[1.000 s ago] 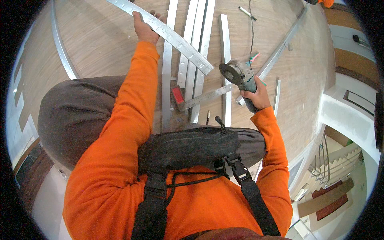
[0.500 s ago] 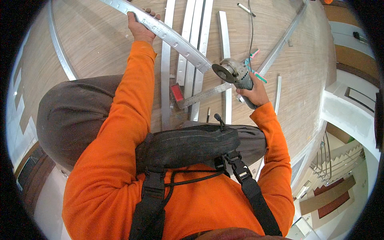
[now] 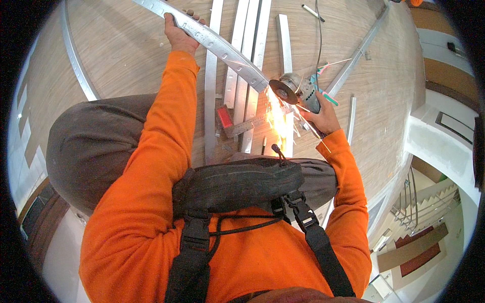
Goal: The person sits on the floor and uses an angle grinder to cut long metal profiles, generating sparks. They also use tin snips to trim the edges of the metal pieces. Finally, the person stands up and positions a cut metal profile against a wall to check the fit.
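Note:
My left hand (image 3: 183,34) is wrapped round a long galvanised metal stud (image 3: 222,54), which slants down to the right with its near end in the air. In my right hand (image 3: 324,117) is an angle grinder (image 3: 308,95), gripped by its body. The grinder's disc (image 3: 283,92) touches the stud's near end, and bright sparks (image 3: 278,120) spray downward toward my lap. Below the stud, a set square (image 3: 236,129) with a red handle (image 3: 224,116) lies across other metal profiles, partly hidden by the sparks.
Several metal profiles (image 3: 210,101) lie lengthwise on the wood-look floor (image 3: 126,55). The grinder's cord (image 3: 320,40) runs away past a marker (image 3: 310,11). Green-handled snips (image 3: 329,98) lie just beyond the grinder. A long metal track (image 3: 361,48) is at the right, another (image 3: 78,60) at the left.
The grinder's disc has come against the stud's end, and sparks now stream down from it. Before, there were no sparks. My left hand and the stud have barely shifted.

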### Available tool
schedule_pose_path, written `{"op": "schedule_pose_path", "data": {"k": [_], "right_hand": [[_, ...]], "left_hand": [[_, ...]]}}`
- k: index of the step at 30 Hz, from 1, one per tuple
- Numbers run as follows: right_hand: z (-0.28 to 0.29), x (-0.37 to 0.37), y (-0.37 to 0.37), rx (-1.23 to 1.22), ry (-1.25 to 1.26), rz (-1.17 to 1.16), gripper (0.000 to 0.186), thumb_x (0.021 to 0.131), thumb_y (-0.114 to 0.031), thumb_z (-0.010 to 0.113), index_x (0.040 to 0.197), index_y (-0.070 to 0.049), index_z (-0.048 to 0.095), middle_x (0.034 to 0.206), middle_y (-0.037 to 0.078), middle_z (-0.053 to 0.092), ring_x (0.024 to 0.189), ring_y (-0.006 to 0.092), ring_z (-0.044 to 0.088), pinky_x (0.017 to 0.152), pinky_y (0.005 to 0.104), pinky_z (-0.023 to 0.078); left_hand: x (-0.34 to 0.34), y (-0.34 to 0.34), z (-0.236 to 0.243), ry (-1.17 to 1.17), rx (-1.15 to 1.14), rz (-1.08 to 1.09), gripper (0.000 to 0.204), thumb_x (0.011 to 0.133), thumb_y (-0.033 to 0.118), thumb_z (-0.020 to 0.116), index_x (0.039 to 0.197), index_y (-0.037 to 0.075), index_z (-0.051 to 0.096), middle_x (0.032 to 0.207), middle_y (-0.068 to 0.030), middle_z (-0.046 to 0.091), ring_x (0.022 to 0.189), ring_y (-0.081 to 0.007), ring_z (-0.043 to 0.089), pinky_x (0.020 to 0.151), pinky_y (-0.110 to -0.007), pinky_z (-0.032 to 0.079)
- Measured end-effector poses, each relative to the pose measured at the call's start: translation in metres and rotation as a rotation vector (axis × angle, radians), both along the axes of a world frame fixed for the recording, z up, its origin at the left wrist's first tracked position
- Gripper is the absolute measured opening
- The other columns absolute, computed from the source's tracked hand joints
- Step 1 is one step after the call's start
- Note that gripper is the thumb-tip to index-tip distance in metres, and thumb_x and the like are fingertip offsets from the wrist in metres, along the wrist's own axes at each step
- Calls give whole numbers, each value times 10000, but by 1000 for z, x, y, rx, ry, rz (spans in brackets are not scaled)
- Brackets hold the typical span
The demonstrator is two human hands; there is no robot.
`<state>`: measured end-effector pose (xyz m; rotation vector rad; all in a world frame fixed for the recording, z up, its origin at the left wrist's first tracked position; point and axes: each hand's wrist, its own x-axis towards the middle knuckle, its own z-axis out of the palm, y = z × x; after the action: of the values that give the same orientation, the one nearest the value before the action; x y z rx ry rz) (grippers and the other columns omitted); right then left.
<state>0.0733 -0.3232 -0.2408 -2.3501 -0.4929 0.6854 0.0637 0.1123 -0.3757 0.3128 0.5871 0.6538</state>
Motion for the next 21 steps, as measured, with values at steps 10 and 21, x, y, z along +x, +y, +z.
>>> {"op": "schedule_pose_path", "data": {"k": [10,21], "right_hand": [[4,-2,12,185,211,-82,762,666,-106,795,1358,41,511,1189,164,642,1103,257,613,923,350,507],[-11,13,2,-28,85,33,792,665,-163,821,1345,85,500,1180,214,654,1050,271,660,918,362,514]], "left_hand": [[0,0,-4,-12,-19,-39,536,1012,572,323,1007,72,515,897,-125,590,760,-278,557,718,-506,485],[1,0,-7,10,-3,-22,554,1011,576,330,1075,52,499,877,-118,590,749,-268,566,681,-491,495]]}}
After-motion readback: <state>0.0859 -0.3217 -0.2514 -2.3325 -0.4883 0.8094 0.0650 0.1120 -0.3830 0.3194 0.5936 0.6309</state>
